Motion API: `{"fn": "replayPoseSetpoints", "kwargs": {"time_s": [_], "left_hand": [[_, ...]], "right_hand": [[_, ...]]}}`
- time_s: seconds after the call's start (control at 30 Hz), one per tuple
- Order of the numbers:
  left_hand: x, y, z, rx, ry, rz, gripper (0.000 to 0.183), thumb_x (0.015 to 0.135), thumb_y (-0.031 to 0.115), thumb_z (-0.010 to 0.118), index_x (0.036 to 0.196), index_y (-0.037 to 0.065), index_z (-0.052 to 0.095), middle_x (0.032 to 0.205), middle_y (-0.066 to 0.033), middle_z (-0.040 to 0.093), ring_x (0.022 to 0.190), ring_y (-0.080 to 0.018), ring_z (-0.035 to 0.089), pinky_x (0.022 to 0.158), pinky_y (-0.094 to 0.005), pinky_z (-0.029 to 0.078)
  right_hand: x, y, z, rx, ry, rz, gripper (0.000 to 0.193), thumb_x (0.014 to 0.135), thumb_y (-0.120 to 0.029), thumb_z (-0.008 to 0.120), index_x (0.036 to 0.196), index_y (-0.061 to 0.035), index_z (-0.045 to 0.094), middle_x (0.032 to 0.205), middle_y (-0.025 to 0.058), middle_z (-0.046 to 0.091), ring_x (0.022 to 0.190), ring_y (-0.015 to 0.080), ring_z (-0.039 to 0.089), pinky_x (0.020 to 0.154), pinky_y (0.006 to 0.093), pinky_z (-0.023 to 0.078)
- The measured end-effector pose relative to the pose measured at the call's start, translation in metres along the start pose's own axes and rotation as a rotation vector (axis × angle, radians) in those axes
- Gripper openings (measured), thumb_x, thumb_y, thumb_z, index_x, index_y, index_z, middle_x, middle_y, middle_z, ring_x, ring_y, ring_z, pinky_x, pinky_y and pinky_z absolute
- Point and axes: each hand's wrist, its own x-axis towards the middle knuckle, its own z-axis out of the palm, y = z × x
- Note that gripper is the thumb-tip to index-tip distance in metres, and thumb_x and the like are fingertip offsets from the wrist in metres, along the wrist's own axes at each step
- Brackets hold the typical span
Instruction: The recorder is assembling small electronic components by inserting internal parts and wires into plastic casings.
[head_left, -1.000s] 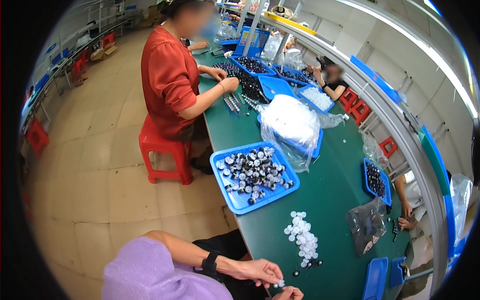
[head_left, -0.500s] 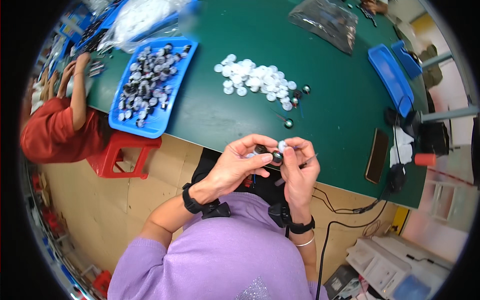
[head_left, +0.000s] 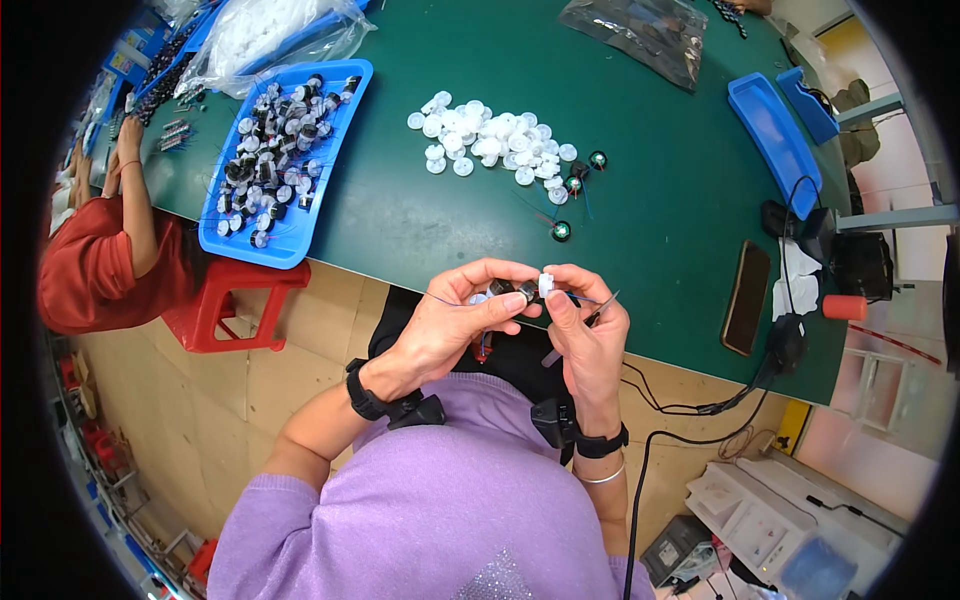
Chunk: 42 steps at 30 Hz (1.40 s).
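Here, the moment by labels:
Left hand (head_left: 455, 325): a small black round part (head_left: 503, 290) is pinched in its grip, a thin blue wire trailing leftward
Right hand (head_left: 590, 335): a small white cap (head_left: 546, 283) is held at the fingertips, just right of the black part, touching it
Place: both are held above the near edge of the green surface (head_left: 420, 220)
Change: the view is shifted only slightly; the white cap is now set closer against the black part
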Motion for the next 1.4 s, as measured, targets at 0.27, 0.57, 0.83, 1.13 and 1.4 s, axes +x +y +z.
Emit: {"fn": "replayPoseSetpoints", "kwargs": {"time_s": [0.27, 0.57, 0.83, 1.13, 1.4], "left_hand": [[0.000, 0.000, -0.013, -0.006, -0.069, -0.079, 0.022, 0.089, 0.009, 0.063, 0.108, 0.001, 0.061, 0.097, -0.0075, 0.065, 0.085, -0.0127, 0.066, 0.066, -0.0191, 0.054], [-0.002, -0.001, -0.011, -0.055, -0.088, -0.122, 0.024, 0.090, 0.010, 0.062, 0.111, 0.000, 0.060, 0.099, -0.0085, 0.065, 0.088, -0.0129, 0.065, 0.069, -0.0200, 0.056], [-0.001, -0.003, -0.010, -0.069, -0.107, -0.126, 0.026, 0.090, 0.010, 0.062, 0.113, -0.001, 0.060, 0.097, -0.0088, 0.066, 0.087, -0.0138, 0.066, 0.069, -0.0203, 0.056], [-0.001, -0.004, -0.006, -0.046, -0.084, -0.105, 0.026, 0.090, 0.012, 0.062, 0.112, -0.001, 0.061, 0.097, -0.0088, 0.066, 0.085, -0.0128, 0.066, 0.069, -0.0198, 0.056], [-0.002, -0.005, -0.006, -0.048, -0.075, -0.090, 0.025, 0.090, 0.012, 0.062, 0.111, -0.002, 0.061, 0.096, -0.0084, 0.066, 0.083, -0.0117, 0.065, 0.068, -0.0190, 0.055]], "right_hand": [[-0.002, -0.010, -0.008, -0.009, -0.086, 0.054, 0.027, 0.087, -0.008, 0.067, 0.111, 0.0016, 0.062, 0.092, 0.0009, 0.063, 0.054, -0.0026, 0.041, 0.044, 0.0146, 0.026], [-0.008, -0.007, -0.010, 0.007, -0.040, 0.093, 0.027, 0.086, -0.008, 0.068, 0.110, 0.0020, 0.062, 0.080, -0.0023, 0.060, 0.054, -0.0025, 0.038, 0.043, 0.0158, 0.023], [-0.011, -0.005, -0.012, 0.054, -0.052, 0.060, 0.023, 0.085, -0.005, 0.068, 0.106, 0.0019, 0.064, 0.091, -0.0003, 0.060, 0.055, -0.0021, 0.040, 0.043, 0.0165, 0.024], [-0.013, -0.009, -0.013, 0.003, -0.054, -0.001, 0.021, 0.084, -0.004, 0.068, 0.105, 0.0019, 0.066, 0.104, 0.0038, 0.059, 0.069, 0.0018, 0.053, 0.051, 0.0146, 0.038], [-0.013, -0.010, -0.009, -0.062, -0.037, -0.020, 0.021, 0.084, -0.004, 0.068, 0.105, 0.0014, 0.066, 0.104, 0.0041, 0.059, 0.078, 0.0048, 0.059, 0.058, 0.0145, 0.043]]}}
